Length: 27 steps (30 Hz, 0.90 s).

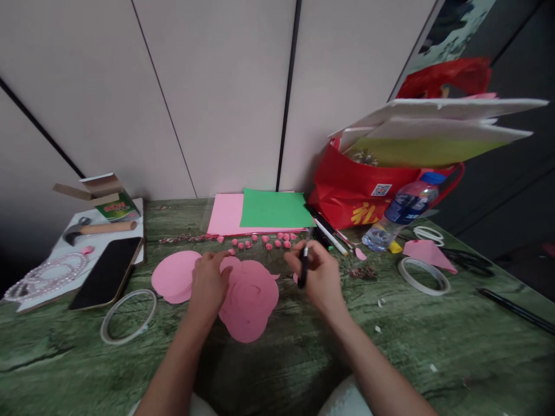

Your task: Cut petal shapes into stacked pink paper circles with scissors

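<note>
My left hand [210,283] rests between a stack of pink paper circles [176,274] and a pink layered paper flower shape [249,303]. Its fingertips touch the flower's upper left edge, and the fingers are slightly apart. In my right hand [318,271] is a black-handled tool [303,270] with a thin tip pointing up and away; blur hides what kind it is. That hand hovers to the right of the flower. Several small pink rolled paper buds [269,246] lie in rows behind the flower.
Green paper [277,209] lies on pink sheets at the back. A red bag [347,185] and a water bottle [403,211] stand at right. Tape rolls [424,289], a phone [108,271], a hammer [104,227] and a bead string [52,276] lie toward the sides.
</note>
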Available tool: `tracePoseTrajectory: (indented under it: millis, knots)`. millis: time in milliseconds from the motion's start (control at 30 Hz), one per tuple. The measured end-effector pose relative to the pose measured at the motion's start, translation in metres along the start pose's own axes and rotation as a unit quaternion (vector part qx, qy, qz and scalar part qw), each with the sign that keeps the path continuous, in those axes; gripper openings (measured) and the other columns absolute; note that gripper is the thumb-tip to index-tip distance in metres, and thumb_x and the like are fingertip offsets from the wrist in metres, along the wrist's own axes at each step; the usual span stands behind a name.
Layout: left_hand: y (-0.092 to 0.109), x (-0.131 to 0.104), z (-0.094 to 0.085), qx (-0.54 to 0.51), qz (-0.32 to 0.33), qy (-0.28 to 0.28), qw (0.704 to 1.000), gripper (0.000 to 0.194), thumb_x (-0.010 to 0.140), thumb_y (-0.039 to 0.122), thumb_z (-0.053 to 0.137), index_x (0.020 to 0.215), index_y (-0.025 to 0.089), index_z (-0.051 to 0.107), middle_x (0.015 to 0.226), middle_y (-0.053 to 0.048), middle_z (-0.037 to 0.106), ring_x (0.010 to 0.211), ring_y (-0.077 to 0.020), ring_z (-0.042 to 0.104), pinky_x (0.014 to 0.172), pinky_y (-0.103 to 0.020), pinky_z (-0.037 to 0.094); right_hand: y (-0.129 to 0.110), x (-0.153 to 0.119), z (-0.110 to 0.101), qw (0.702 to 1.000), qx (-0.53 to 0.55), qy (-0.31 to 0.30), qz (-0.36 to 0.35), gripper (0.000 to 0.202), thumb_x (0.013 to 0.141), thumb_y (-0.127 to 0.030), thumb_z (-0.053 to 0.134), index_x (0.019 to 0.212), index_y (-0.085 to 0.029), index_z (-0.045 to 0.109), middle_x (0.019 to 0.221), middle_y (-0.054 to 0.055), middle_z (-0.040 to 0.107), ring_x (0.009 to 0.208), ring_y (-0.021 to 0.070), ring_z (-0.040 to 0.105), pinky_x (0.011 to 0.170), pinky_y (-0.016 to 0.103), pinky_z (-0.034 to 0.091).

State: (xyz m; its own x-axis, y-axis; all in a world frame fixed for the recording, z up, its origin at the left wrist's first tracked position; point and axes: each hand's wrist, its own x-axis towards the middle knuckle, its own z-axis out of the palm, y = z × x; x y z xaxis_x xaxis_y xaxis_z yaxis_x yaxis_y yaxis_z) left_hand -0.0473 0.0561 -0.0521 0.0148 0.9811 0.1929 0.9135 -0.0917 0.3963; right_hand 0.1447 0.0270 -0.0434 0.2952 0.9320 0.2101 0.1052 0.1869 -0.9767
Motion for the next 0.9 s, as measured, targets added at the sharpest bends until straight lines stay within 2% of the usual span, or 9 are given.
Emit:
tracePoseTrajectory:
  millis: [67,167,233,300,433,600,700,833,900]
  knots:
    - [-0.008,0.003,0.000,0.075,-0.024,-0.004,0.997,0.035,0.073,0.014,0.050,0.106,0.013,0.062,0.099,-0.015,0.060,0.091,-0.0283,0.053,0.079,-0.038,0.040,0.013,0.004,0.001,0.987,-0.136,-0.080,-0.011,0.011,0.067,-0.023,0.060,0.077,-0.020,0.055,0.068,0.000,0.060,0.064,0.0151,0.056,0.060,0.024,0.040]
    - [-0.017,0.005,0.001,0.126,-0.046,-0.026,0.991,0.033,0.072,0.018,0.051,0.102,0.012,0.064,0.098,-0.015,0.060,0.091,-0.0299,0.053,0.078,-0.038,0.041,0.027,0.009,0.004,0.930,-0.330,-0.158,-0.033,0.021,0.068,-0.011,0.052,0.085,-0.021,0.058,0.076,0.000,0.065,0.072,0.0161,0.059,0.064,0.023,0.039]
    - [-0.020,0.007,0.003,0.128,-0.051,-0.037,0.990,0.033,0.074,0.021,0.050,0.102,0.012,0.063,0.097,-0.015,0.062,0.092,-0.0299,0.054,0.077,-0.037,0.041,0.033,0.011,0.006,0.899,-0.392,-0.191,-0.047,0.030,0.065,-0.004,0.050,0.088,-0.022,0.058,0.079,-0.001,0.067,0.075,0.0154,0.060,0.065,0.021,0.037]
    - [-0.021,0.008,0.005,0.123,-0.055,-0.044,0.990,0.034,0.076,0.026,0.049,0.103,0.012,0.063,0.098,-0.016,0.062,0.092,-0.0298,0.054,0.076,-0.037,0.041,0.035,0.012,0.007,0.884,-0.416,-0.208,-0.052,0.034,0.063,-0.002,0.050,0.087,-0.022,0.059,0.079,-0.001,0.067,0.077,0.0154,0.061,0.064,0.021,0.036]
    - [-0.022,0.009,0.008,0.118,-0.058,-0.053,0.990,0.039,0.072,0.034,0.054,0.104,0.012,0.063,0.096,-0.015,0.064,0.090,-0.0286,0.056,0.074,-0.035,0.042,0.036,0.012,0.008,0.862,-0.460,-0.206,-0.047,0.030,0.066,-0.004,0.050,0.087,-0.022,0.061,0.075,0.001,0.068,0.074,0.0174,0.062,0.060,0.022,0.032]
    - [-0.023,0.009,0.010,0.123,-0.062,-0.058,0.989,0.043,0.067,0.030,0.060,0.107,0.015,0.060,0.098,-0.013,0.063,0.092,-0.0280,0.055,0.075,-0.034,0.041,0.032,0.012,0.005,0.840,-0.510,-0.182,-0.039,0.022,0.072,-0.012,0.053,0.089,-0.023,0.062,0.076,0.004,0.068,0.075,0.0202,0.062,0.061,0.025,0.032]
    - [-0.022,0.009,0.009,0.129,-0.065,-0.058,0.988,0.045,0.066,0.029,0.061,0.108,0.014,0.059,0.100,-0.015,0.061,0.093,-0.0298,0.054,0.075,-0.035,0.041,0.025,0.013,-0.005,0.831,-0.537,-0.142,-0.024,0.018,0.075,-0.018,0.052,0.091,-0.023,0.061,0.077,0.007,0.068,0.075,0.0228,0.062,0.062,0.027,0.033]
    - [-0.020,0.009,0.008,0.131,-0.066,-0.057,0.988,0.047,0.065,0.029,0.062,0.111,0.015,0.058,0.102,-0.016,0.059,0.093,-0.0303,0.054,0.073,-0.035,0.041,0.014,0.015,-0.021,0.817,-0.571,-0.080,0.006,0.023,0.074,-0.015,0.052,0.095,-0.021,0.060,0.078,0.011,0.067,0.074,0.0249,0.063,0.062,0.030,0.035]
    - [-0.021,0.010,0.008,0.133,-0.065,-0.058,0.987,0.047,0.066,0.029,0.062,0.111,0.016,0.057,0.102,-0.015,0.059,0.093,-0.0300,0.054,0.073,-0.035,0.041,0.010,0.014,-0.024,0.831,-0.553,-0.056,0.015,0.024,0.073,-0.013,0.052,0.094,-0.021,0.060,0.078,0.010,0.067,0.075,0.0247,0.062,0.063,0.030,0.037]
